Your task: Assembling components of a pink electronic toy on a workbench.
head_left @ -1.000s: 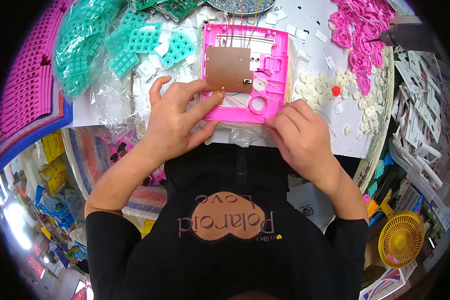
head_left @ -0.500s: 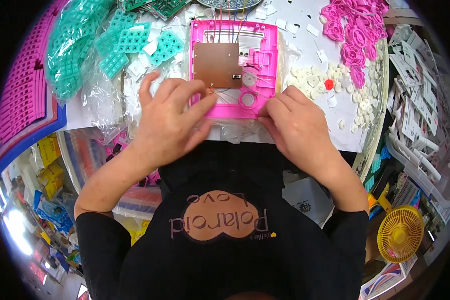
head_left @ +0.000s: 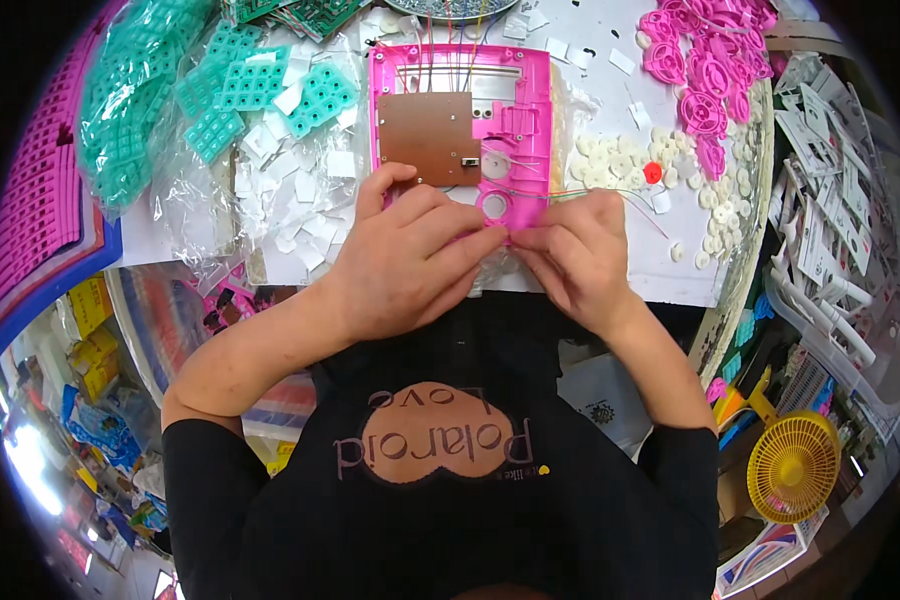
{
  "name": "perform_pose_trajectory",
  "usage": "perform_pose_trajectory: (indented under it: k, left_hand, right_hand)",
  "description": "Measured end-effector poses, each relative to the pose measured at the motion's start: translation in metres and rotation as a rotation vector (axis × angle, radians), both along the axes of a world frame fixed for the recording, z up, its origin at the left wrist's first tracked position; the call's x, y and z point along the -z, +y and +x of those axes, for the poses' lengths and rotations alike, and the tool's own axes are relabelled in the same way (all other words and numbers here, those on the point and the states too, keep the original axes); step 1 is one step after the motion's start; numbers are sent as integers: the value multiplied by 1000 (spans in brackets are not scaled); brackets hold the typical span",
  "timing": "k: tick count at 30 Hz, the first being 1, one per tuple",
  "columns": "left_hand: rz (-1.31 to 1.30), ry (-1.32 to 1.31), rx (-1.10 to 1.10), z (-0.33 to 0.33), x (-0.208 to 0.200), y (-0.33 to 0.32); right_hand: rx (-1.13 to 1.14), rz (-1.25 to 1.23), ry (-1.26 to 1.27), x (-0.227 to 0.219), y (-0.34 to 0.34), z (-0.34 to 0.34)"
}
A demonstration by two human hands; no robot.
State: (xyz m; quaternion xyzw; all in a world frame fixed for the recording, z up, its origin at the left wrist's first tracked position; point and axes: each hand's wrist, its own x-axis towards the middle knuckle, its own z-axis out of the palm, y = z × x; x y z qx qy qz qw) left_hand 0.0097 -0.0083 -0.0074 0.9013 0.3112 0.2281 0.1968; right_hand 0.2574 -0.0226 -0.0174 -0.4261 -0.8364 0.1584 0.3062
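Note:
A pink plastic housing (head_left: pixel 541 130) lies on the white tabletop in front of me. Inside it sits a brown circuit board (head_left: pixel 425 138) with a small slide switch, and a round speaker-like disc (head_left: pixel 494 165) beside it. My left hand (head_left: pixel 400 250) rests over the housing's lower left, one finger on the board, the index finger and thumb drawn together toward the lower edge. My right hand (head_left: pixel 582 250) pinches at the lower right corner, its fingertips almost meeting the left's. What the fingertips hold is too small to make out. Thin green and red wires (head_left: pixel 638 202) run out past my right hand.
Teal rubber keypads (head_left: pixel 255 78) and white paper-like pieces (head_left: pixel 295 190) lie at left. White round parts (head_left: pixel 610 160), one red disc (head_left: pixel 653 172) and pink ring parts (head_left: pixel 705 110) lie at right. A metal dish (head_left: pixel 450 8) stands behind. A yellow fan (head_left: pixel 793 467) is at lower right.
My left hand has moved right, its fingers closing beside the right hand's fingertips. The thin wires now stretch out to the right past my right hand. The housing sits slightly further left in view.

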Motion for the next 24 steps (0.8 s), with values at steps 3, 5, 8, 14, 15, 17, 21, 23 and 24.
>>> perform_pose_trajectory:
  k: [3, 5, 8, 14, 15, 17, 21, 23, 24]
  left_hand:
    - [-1, 35, 43, 5, -1, 0]
    - [18, 76, 57, 5, 0, 0]
    - [46, 112, 81, 3, 2, 0]
    - [85, 129, 102, 6, 2, 0]
    - [97, 129, 105, 7, 2, 0]
    - [141, 161, 119, 9, 2, 0]
    - [206, 187, 130, 13, -2, -2]
    - [220, 213, 141, 13, -4, -4]
    - [226, 228, 143, 12, -5, -4]
  right_hand:
    - [103, -20, 75, -2, -6, -3]
    - [101, -101, 128, 3, -8, 3]
    - [63, -370, 162, -4, -5, 12]
    - [87, -519, 179, -17, 6, 3]
    - [72, -510, 127, -20, 9, 2]
    - [42, -496, 19, -27, 12, 1]
    - [44, -490, -102, -35, 13, -6]
    - [29, -534, -119, -38, 17, -7]
    - [27, -553, -145, -42, 20, -7]
